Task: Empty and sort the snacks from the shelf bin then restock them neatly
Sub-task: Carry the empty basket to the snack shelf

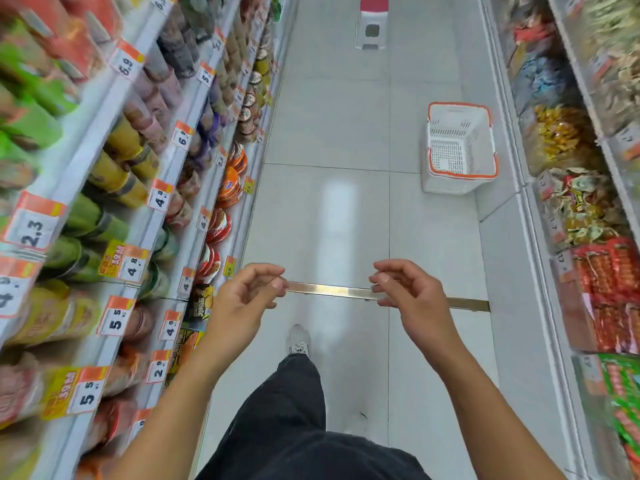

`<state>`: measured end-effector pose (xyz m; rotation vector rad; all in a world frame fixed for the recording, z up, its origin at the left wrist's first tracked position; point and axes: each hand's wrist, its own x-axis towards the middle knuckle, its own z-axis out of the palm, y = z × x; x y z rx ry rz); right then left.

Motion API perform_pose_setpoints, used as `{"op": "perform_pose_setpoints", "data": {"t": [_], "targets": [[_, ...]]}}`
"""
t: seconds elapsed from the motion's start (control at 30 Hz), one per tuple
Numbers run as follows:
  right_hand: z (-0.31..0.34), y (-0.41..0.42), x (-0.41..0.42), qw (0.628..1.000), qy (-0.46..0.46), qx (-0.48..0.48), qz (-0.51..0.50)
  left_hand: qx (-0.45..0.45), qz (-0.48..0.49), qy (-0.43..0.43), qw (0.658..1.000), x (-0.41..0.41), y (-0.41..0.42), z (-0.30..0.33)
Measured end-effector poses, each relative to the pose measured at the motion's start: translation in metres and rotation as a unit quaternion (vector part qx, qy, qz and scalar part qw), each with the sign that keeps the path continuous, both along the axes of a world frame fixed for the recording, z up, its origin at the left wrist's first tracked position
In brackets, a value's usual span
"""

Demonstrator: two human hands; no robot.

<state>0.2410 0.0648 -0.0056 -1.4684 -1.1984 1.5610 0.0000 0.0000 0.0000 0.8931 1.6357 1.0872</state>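
Snacks (585,209) sat loose in clear-fronted shelf bins (554,157) on the right side of the aisle, yellow, mixed and red packs in separate compartments. White basket with orange rim (462,147) stood on the floor tiles (332,133) just beside those bins, nothing visible inside. Left hand (242,296) and right hand (408,292) were both raised over the aisle, fingers loosely curled, holding nothing, well apart from bins and basket. Left-side shelves (114,188) held cup noodles behind price tags (34,223). White stool with red top (372,22) stood further down the aisle. One shoe (299,341) was forward on the floor.
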Motion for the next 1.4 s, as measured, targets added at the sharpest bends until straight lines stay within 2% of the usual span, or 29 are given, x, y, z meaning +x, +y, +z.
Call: {"op": "perform_pose_setpoints", "data": {"t": [0.17,0.33,0.47,0.57,0.7,0.83,1.03,1.2,1.27,1.4], "targets": [[-0.009,0.100,-0.045,1.000,-0.017,-0.009,0.024,-0.014,0.029,-0.016,0.999,-0.039,0.097,-0.021],[0.001,0.195,-0.064,0.999,-0.034,-0.025,-0.030,-0.031,-0.067,-0.015,0.997,-0.056,0.229,-0.016],[0.003,0.267,-0.043,0.992,-0.048,-0.037,-0.108,-0.026,-0.133,-0.019,0.991,-0.054,0.344,-0.007],[-0.009,0.329,-0.020,0.986,-0.056,-0.044,-0.153,-0.024,-0.166,-0.013,0.986,-0.041,0.432,-0.013],[-0.030,0.413,-0.009,0.984,-0.062,-0.050,-0.160,-0.038,-0.184,0.005,0.982,-0.025,0.518,-0.026],[-0.027,0.538,-0.006,0.991,-0.050,-0.051,-0.115,-0.060,-0.156,0.015,0.986,-0.013,0.611,-0.023],[-0.003,0.713,-0.040,0.999,-0.025,-0.013,-0.025,-0.041,-0.063,0.009,0.997,-0.036,0.737,-0.002],[-0.016,0.835,-0.065,0.999,-0.028,-0.013,-0.016,-0.050,-0.068,0.005,0.996,-0.060,0.857,-0.017],[-0.028,0.876,-0.067,0.998,-0.034,-0.016,-0.043,-0.063,-0.097,0.003,0.993,-0.064,0.913,-0.031],[-0.039,0.927,-0.040,0.984,-0.042,-0.051,-0.166,-0.083,-0.228,0.030,0.970,-0.042,1.027,-0.038]]}}
